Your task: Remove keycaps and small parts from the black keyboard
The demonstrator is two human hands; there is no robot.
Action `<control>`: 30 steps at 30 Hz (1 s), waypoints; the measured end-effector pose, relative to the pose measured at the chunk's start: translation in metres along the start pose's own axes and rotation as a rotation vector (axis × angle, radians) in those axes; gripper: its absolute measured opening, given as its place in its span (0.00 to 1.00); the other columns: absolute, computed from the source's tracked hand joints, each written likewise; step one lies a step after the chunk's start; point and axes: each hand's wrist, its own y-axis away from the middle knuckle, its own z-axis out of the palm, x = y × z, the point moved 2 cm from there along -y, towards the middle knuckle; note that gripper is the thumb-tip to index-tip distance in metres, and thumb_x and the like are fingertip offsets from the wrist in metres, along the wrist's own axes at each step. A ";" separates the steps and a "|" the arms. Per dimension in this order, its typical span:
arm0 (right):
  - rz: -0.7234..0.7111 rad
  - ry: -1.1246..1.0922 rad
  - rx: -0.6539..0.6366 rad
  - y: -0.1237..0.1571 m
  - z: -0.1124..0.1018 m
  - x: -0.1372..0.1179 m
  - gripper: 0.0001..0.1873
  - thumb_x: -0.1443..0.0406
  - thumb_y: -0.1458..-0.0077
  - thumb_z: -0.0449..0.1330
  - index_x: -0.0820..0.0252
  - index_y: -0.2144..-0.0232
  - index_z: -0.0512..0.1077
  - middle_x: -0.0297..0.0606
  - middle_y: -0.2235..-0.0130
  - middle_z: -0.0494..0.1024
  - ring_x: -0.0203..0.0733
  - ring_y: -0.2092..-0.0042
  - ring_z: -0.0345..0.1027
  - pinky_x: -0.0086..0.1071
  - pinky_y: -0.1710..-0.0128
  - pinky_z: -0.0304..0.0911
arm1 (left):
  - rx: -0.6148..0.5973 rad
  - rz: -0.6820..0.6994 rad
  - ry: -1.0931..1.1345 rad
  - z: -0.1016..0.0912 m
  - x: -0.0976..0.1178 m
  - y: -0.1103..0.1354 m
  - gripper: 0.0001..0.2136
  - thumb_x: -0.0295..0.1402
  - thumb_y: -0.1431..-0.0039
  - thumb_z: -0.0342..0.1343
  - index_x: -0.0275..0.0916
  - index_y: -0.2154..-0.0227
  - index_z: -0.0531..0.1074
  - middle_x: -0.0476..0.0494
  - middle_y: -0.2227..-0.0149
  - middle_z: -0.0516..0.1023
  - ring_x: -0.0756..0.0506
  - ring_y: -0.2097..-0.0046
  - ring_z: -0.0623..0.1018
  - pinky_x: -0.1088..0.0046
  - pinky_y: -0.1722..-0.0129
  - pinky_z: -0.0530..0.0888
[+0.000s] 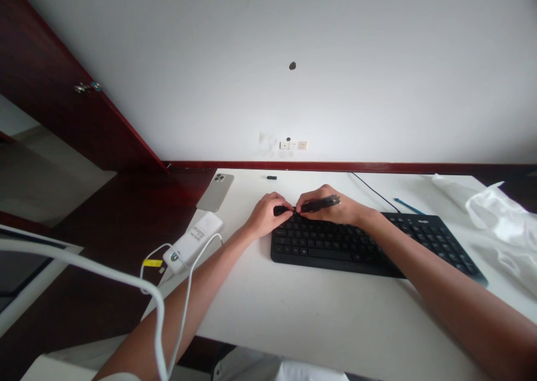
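My left hand (267,214) and my right hand (331,206) meet above the far left corner of a black keyboard (369,247) on the white table (302,308). The right hand's fingers are closed on a slim black tool (321,204) that lies across its knuckles and points left. In a pinch at the tool's tip, the left hand holds a small black piece (280,210), perhaps a keycap; I cannot make it out for sure.
A phone (215,191) lies face down at the table's far left. Beside it sits a white power bank (193,241) with a white cable (159,314). There is a small black part (271,177) near the wall, a blue pen (409,206), and white plastic wrapping (501,224) at right.
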 end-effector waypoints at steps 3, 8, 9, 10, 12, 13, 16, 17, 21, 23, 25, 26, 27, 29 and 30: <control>0.013 0.024 0.031 0.000 0.002 0.004 0.10 0.63 0.43 0.63 0.57 0.60 0.82 0.33 0.69 0.82 0.37 0.71 0.70 0.30 0.70 0.61 | 0.001 0.000 0.004 0.000 0.001 0.000 0.03 0.29 0.39 0.64 0.42 0.64 0.82 0.44 0.60 0.78 0.43 0.54 0.77 0.63 0.49 0.72; -0.012 0.053 0.053 0.000 0.002 0.005 0.11 0.63 0.42 0.63 0.55 0.59 0.83 0.36 0.63 0.85 0.41 0.65 0.76 0.31 0.65 0.67 | 0.003 -0.004 0.014 0.000 0.001 0.000 0.03 0.28 0.40 0.65 0.42 0.64 0.82 0.45 0.61 0.78 0.43 0.54 0.77 0.62 0.48 0.72; -0.035 0.063 0.060 0.000 0.003 0.004 0.10 0.63 0.42 0.63 0.55 0.59 0.83 0.37 0.62 0.85 0.41 0.64 0.77 0.32 0.63 0.68 | 0.004 -0.005 0.015 0.000 0.001 0.000 0.03 0.28 0.40 0.65 0.42 0.64 0.82 0.45 0.61 0.78 0.43 0.54 0.78 0.62 0.48 0.72; -0.056 0.073 0.071 0.000 0.003 0.004 0.10 0.63 0.42 0.63 0.55 0.59 0.83 0.37 0.61 0.85 0.42 0.63 0.77 0.32 0.61 0.68 | 0.004 -0.006 0.016 0.000 0.001 0.000 0.03 0.28 0.40 0.65 0.42 0.64 0.82 0.45 0.61 0.78 0.43 0.54 0.78 0.62 0.48 0.72; -0.084 0.090 0.095 0.000 0.004 0.004 0.09 0.63 0.42 0.64 0.55 0.60 0.83 0.38 0.61 0.85 0.42 0.63 0.78 0.32 0.59 0.69 | 0.004 -0.010 0.016 0.000 0.001 0.000 0.04 0.28 0.40 0.65 0.42 0.64 0.82 0.45 0.60 0.78 0.43 0.54 0.78 0.62 0.47 0.72; -0.086 0.095 0.103 0.000 0.005 0.005 0.09 0.62 0.42 0.64 0.55 0.60 0.82 0.37 0.61 0.85 0.42 0.63 0.78 0.32 0.59 0.69 | 0.003 -0.013 0.016 0.000 0.001 0.000 0.04 0.28 0.40 0.64 0.42 0.64 0.82 0.45 0.60 0.78 0.43 0.53 0.78 0.62 0.47 0.72; -0.052 0.088 0.102 0.000 0.006 0.007 0.09 0.62 0.42 0.64 0.55 0.61 0.82 0.36 0.62 0.86 0.41 0.64 0.78 0.30 0.61 0.69 | 0.002 -0.016 0.016 0.000 0.001 0.000 0.04 0.28 0.40 0.64 0.42 0.64 0.82 0.45 0.60 0.78 0.43 0.53 0.78 0.62 0.47 0.72; -0.038 0.084 0.095 0.000 0.006 0.008 0.09 0.62 0.42 0.64 0.55 0.61 0.82 0.35 0.62 0.86 0.40 0.64 0.78 0.30 0.61 0.69 | 0.003 -0.015 0.016 0.000 0.000 0.000 0.04 0.28 0.40 0.64 0.42 0.64 0.82 0.45 0.60 0.78 0.43 0.54 0.78 0.62 0.47 0.72; -0.047 0.095 0.079 0.001 0.006 0.009 0.09 0.61 0.42 0.64 0.56 0.61 0.82 0.35 0.62 0.86 0.39 0.64 0.78 0.29 0.62 0.68 | 0.003 -0.009 0.016 0.000 -0.001 0.000 0.04 0.28 0.40 0.64 0.42 0.64 0.82 0.45 0.60 0.78 0.43 0.54 0.78 0.63 0.47 0.72; -0.050 0.092 0.082 0.001 0.007 0.010 0.09 0.61 0.42 0.64 0.56 0.61 0.82 0.35 0.63 0.86 0.39 0.65 0.77 0.29 0.63 0.68 | 0.002 -0.008 0.015 0.000 -0.001 0.000 0.04 0.28 0.40 0.64 0.43 0.64 0.82 0.45 0.60 0.78 0.43 0.54 0.78 0.63 0.48 0.73; -0.025 0.065 0.096 0.001 0.007 0.011 0.10 0.60 0.42 0.64 0.57 0.61 0.82 0.35 0.65 0.85 0.38 0.67 0.76 0.28 0.65 0.67 | 0.005 -0.005 0.015 0.000 -0.001 0.001 0.04 0.28 0.40 0.64 0.43 0.64 0.82 0.45 0.60 0.78 0.43 0.54 0.78 0.63 0.47 0.73; -0.008 0.047 0.105 0.002 0.008 0.012 0.11 0.59 0.42 0.64 0.57 0.61 0.82 0.35 0.66 0.85 0.38 0.68 0.76 0.28 0.66 0.66 | 0.005 -0.003 0.015 0.000 -0.001 0.001 0.04 0.28 0.40 0.64 0.43 0.64 0.82 0.45 0.60 0.79 0.43 0.54 0.78 0.63 0.47 0.73; 0.008 0.031 0.114 0.002 0.008 0.013 0.11 0.58 0.42 0.64 0.58 0.62 0.82 0.35 0.67 0.84 0.38 0.69 0.75 0.28 0.67 0.66 | 0.005 0.000 0.016 0.000 -0.001 0.001 0.04 0.28 0.40 0.64 0.43 0.64 0.82 0.45 0.60 0.79 0.43 0.54 0.78 0.63 0.47 0.73; 0.022 0.009 0.126 0.002 0.009 0.014 0.12 0.57 0.43 0.65 0.58 0.62 0.82 0.35 0.68 0.84 0.38 0.70 0.74 0.28 0.69 0.64 | 0.007 0.003 0.017 0.000 0.000 0.001 0.04 0.28 0.40 0.64 0.43 0.64 0.82 0.45 0.60 0.79 0.43 0.54 0.78 0.62 0.47 0.73; 0.026 -0.001 0.131 0.002 0.010 0.015 0.13 0.56 0.43 0.65 0.58 0.62 0.82 0.35 0.68 0.84 0.38 0.70 0.74 0.28 0.69 0.64 | 0.007 0.002 0.016 0.000 0.000 0.001 0.04 0.28 0.40 0.64 0.43 0.64 0.82 0.45 0.60 0.79 0.43 0.54 0.78 0.62 0.48 0.73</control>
